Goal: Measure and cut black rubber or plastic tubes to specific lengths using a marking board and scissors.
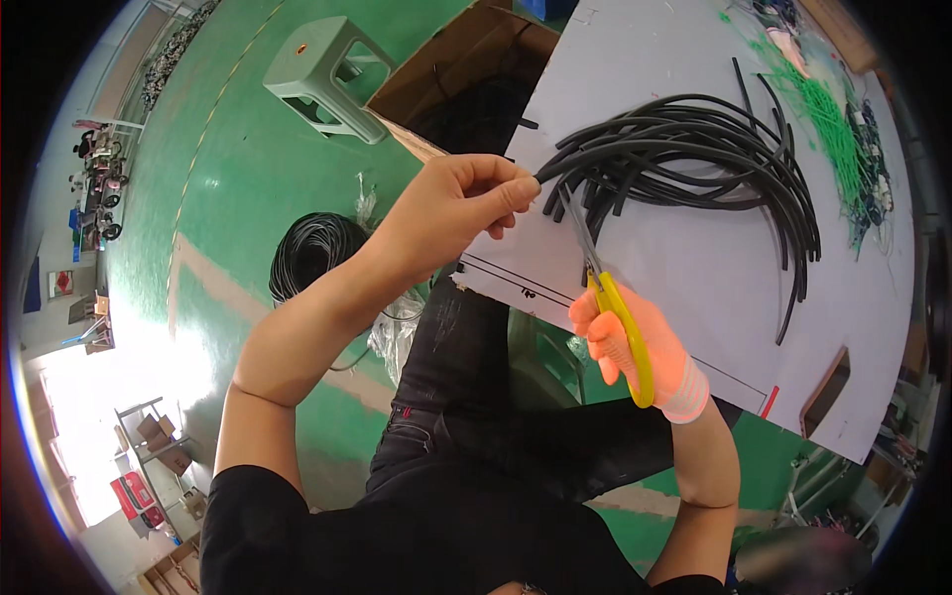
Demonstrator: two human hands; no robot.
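My bare left hand (474,206) pinches the end of a black cable-like length (607,151) at the table's left edge; whether it is solid cable or hollow tubing I cannot tell. That length runs right into a curved bundle of similar black lengths (729,178) lying on the white table. My right hand (650,347), in an orange knit glove with a pale cuff, is closed round yellow-handled scissors (607,290). Their blades point up and away, with the tips beside the black length just right of my left fingertips. The blades look nearly closed.
An open cardboard box (421,94) with black lengths inside stands beyond my left hand. Green strands (828,124) lie at the table's far right. A cutout (825,392) pierces the tabletop. A grey-green stool (322,74) and a black coil (315,256) are on the floor.
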